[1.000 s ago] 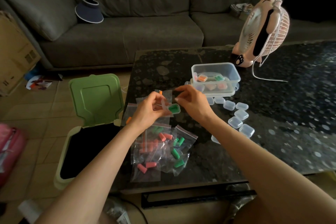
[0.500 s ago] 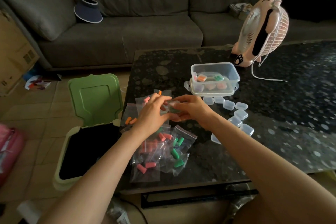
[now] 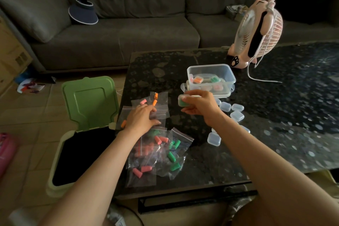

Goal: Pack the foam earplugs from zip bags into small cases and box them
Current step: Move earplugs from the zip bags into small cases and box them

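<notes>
My right hand [image 3: 200, 105] pinches a small closed case with green earplugs [image 3: 182, 101] above the dark table, just in front of the clear plastic box [image 3: 211, 71] that holds several filled cases. My left hand [image 3: 142, 118] rests with spread fingers on zip bags [image 3: 159, 101] holding orange and pink earplugs. More zip bags [image 3: 157, 154] with pink and green earplugs lie nearer the front edge. Several empty clear cases [image 3: 236, 114] lie to the right of my right hand.
A pink desk fan [image 3: 258, 29] with its white cord stands at the table's back. An open green-lidded bin [image 3: 88, 104] sits on the floor left of the table. A grey sofa [image 3: 128, 33] with a visor hat [image 3: 83, 13] is behind.
The case with green earplugs was closed between both hands. My right hand now carries it up toward the clear box, and my left hand has dropped onto the zip bags at the left.
</notes>
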`<action>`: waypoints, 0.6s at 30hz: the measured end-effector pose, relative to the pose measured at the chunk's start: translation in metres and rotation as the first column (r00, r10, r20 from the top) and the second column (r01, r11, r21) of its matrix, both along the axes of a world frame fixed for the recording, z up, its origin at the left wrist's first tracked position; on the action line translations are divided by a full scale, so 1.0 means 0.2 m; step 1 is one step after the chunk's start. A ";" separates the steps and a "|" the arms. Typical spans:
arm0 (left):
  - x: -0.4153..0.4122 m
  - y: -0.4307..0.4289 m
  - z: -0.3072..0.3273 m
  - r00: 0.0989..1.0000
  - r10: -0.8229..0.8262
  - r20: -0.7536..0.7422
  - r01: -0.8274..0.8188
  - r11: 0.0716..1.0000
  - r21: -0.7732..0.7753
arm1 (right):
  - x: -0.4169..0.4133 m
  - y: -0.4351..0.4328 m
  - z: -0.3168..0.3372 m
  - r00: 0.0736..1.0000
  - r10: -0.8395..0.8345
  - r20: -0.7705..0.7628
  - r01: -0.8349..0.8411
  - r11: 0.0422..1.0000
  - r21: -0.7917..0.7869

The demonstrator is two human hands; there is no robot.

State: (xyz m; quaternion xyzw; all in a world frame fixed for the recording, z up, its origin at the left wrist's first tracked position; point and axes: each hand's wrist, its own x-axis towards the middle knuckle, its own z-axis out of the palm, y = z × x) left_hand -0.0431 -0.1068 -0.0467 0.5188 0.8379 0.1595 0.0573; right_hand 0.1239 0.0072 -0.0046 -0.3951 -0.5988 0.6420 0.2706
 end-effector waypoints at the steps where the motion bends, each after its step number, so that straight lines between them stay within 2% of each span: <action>1: 0.01 0.00 -0.01 1.000 -0.005 -0.023 0.005 1.000 0.000 | 0.00 0.01 -0.01 1.000 -0.017 0.018 0.017 1.000 -0.007; 4: 0.01 0.00 -0.03 0.998 0.009 -0.055 -0.006 0.998 0.059 | 0.03 0.03 -0.02 0.998 -0.056 0.003 0.056 0.989 -0.137; 7: 0.01 0.00 -0.03 0.996 0.025 -0.085 -0.013 0.990 0.142 | 0.05 0.06 -0.03 0.989 -0.132 -0.073 0.107 0.956 -0.273; 10: 0.03 0.01 0.00 0.996 0.018 -0.089 0.005 0.967 0.253 | 0.06 0.09 -0.02 0.958 -0.223 -0.178 0.153 0.928 -0.339; 13: 0.04 0.02 0.03 0.997 -0.012 -0.079 0.040 0.933 0.358 | 0.07 0.13 0.04 0.886 -0.268 -0.378 0.153 0.939 -0.307; 15: 0.04 0.03 0.05 0.999 -0.034 -0.037 0.046 0.916 0.398 | 0.07 0.16 0.07 0.855 -0.268 -0.443 0.146 0.946 -0.291; 18: 0.05 0.03 0.06 0.998 -0.065 -0.014 0.065 0.901 0.428 | 0.05 0.15 0.04 0.934 -0.196 -0.299 0.136 0.968 -0.210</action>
